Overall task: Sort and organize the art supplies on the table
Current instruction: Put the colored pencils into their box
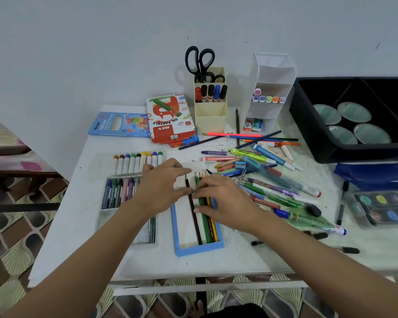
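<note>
A blue-rimmed pencil tray (199, 250) lies at the table's front middle with several coloured pencils (206, 223) in its right half. My right hand (225, 200) rests over those pencils, its fingers curled on them. My left hand (163, 182) reaches in from the left; its thumb and fingertips touch the black pencil (194, 216) at the left of the row. Left of the hands lies a clear tray of crayons (129, 177). A loose heap of pens, crayons and pencils (269, 175) is spread to the right.
At the back stand a beige holder (210, 115) with scissors and markers, a white tiered organizer (267, 92), an oil pastels box (170, 120) and a blue neon pencil box (120, 125). A black bin (354, 148) with plates and a watercolour set (384, 207) sit right.
</note>
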Demonstrator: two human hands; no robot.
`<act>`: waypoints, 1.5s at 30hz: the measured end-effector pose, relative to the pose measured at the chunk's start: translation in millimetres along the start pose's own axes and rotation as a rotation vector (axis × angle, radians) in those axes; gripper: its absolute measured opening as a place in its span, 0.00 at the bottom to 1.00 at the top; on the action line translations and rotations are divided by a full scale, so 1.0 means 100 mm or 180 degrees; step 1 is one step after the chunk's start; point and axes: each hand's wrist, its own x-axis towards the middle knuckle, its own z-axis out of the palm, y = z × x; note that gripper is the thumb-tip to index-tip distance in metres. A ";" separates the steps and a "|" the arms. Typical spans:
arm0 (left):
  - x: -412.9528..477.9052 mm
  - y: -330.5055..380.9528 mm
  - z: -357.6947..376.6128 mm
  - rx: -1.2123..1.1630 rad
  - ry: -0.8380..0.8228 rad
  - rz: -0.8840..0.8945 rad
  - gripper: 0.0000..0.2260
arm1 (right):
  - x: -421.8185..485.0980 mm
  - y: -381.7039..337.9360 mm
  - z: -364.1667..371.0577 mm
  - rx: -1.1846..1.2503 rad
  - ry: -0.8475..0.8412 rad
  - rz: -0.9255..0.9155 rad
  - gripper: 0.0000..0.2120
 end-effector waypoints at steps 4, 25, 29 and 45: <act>-0.06 0.00 0.07 -0.0106 0.0255 -0.0030 0.19 | -0.02 0.02 -0.01 -0.0071 -0.0019 -0.0011 0.10; 0.23 0.30 -0.09 -0.0559 0.1066 0.0131 0.11 | -0.12 0.31 -0.51 0.0267 0.0786 0.0482 0.09; 0.55 0.30 -0.14 -0.0287 0.0932 0.0094 0.08 | 0.07 0.63 -0.79 -0.0358 0.0730 0.0814 0.08; 0.89 0.29 0.01 0.0536 0.0773 -0.0936 0.08 | 0.86 1.20 -0.87 -0.1230 -0.0081 0.0387 0.12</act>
